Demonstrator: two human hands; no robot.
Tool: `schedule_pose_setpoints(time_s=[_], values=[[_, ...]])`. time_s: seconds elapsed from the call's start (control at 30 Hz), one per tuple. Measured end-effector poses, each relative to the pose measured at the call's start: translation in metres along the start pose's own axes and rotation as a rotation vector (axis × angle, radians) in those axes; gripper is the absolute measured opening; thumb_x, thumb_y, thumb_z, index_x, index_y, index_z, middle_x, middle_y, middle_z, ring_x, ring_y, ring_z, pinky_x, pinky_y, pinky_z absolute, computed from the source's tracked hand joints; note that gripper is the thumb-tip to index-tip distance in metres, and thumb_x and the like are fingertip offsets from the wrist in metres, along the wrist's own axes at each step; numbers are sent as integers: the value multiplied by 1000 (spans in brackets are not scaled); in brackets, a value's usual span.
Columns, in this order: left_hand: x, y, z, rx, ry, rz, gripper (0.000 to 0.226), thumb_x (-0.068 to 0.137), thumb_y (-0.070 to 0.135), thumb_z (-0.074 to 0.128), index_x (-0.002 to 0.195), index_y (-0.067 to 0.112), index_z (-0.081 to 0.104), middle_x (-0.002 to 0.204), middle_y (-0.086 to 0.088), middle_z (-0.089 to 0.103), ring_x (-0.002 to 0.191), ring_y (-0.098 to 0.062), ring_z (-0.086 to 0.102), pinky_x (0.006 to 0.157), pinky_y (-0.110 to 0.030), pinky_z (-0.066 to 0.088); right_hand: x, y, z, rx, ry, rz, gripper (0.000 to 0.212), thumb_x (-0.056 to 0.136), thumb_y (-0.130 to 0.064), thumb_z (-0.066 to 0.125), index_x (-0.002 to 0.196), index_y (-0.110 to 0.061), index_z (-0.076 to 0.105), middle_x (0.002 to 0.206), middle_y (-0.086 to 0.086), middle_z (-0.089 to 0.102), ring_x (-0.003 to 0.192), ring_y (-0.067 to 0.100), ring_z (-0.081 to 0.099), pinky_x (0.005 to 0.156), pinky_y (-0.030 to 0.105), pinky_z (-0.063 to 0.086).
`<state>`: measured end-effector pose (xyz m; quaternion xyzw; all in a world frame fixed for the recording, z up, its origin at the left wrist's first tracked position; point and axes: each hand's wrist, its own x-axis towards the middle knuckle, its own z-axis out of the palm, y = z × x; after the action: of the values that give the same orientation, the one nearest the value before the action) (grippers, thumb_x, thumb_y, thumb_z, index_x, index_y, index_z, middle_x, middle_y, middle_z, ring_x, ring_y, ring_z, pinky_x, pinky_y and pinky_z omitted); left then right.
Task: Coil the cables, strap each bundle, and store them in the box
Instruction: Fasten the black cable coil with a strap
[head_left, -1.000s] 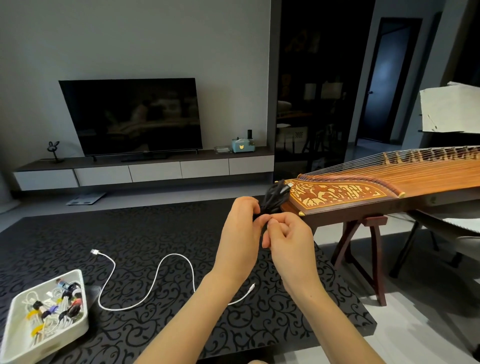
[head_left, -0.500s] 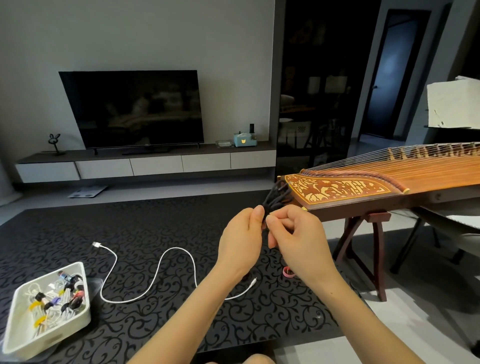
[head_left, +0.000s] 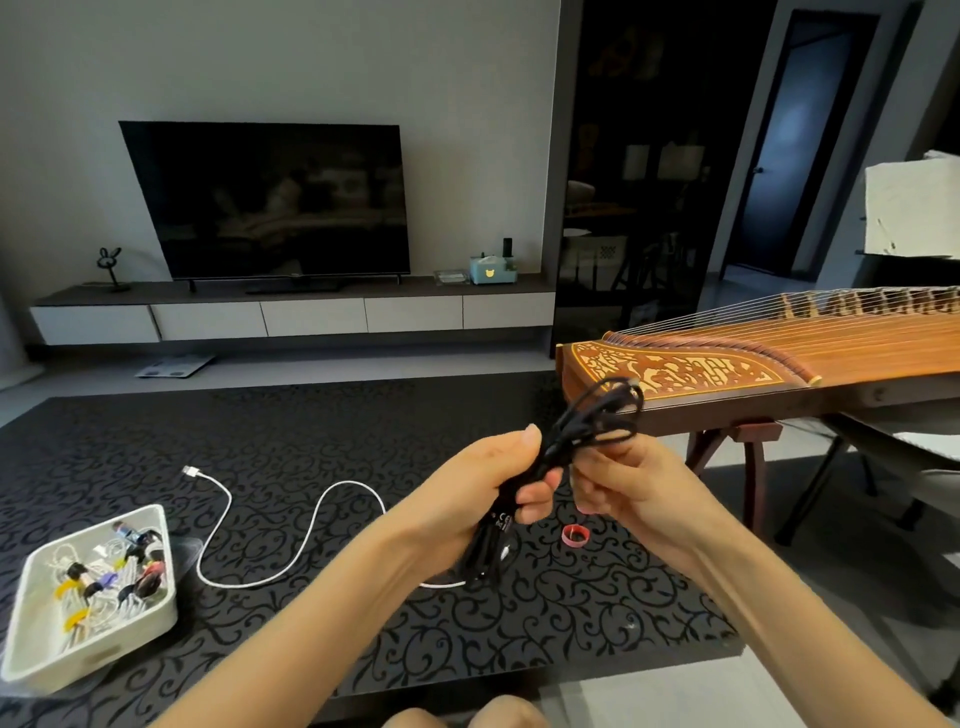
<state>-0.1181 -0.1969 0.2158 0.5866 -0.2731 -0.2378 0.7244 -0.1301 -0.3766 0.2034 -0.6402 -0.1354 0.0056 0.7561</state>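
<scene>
Home living room (television (head_left: 270, 200), low console (head_left: 291, 312), zither (head_left: 769, 364))

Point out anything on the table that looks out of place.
The white cable snakes uncoiled across the table, outside the box. A red strap lies loose near the right hand. The black cable splays its loops, unstrapped, in the left hand.

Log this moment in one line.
left hand: grips bundle | right hand: pinches loops | red strap: on table | white cable: uncoiled
</scene>
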Motion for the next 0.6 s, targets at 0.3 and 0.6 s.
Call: schedule_pose_setpoints(time_s=[0.3, 0.6], values=[[-17, 12, -5, 699, -261, -161, 36, 101, 31, 40, 77, 16, 62, 60, 6, 48, 60, -10, 43, 64, -18, 36, 9, -25, -18, -307, -458, 280, 43, 77, 5, 66, 115, -11, 55, 80, 10, 67, 69, 17, 64, 67, 28, 52], [-13, -12, -7, 556, -42, -369, 36, 104, 18, 32, 80, 13, 58, 65, 4, 50, 63, -10, 43, 61, -20, 36, -12, -38, 34, -1370, -303, -208, 28, 90, -13, 60, 112, -27, 51, 89, -10, 68, 90, 4, 59, 74, 15, 42]])
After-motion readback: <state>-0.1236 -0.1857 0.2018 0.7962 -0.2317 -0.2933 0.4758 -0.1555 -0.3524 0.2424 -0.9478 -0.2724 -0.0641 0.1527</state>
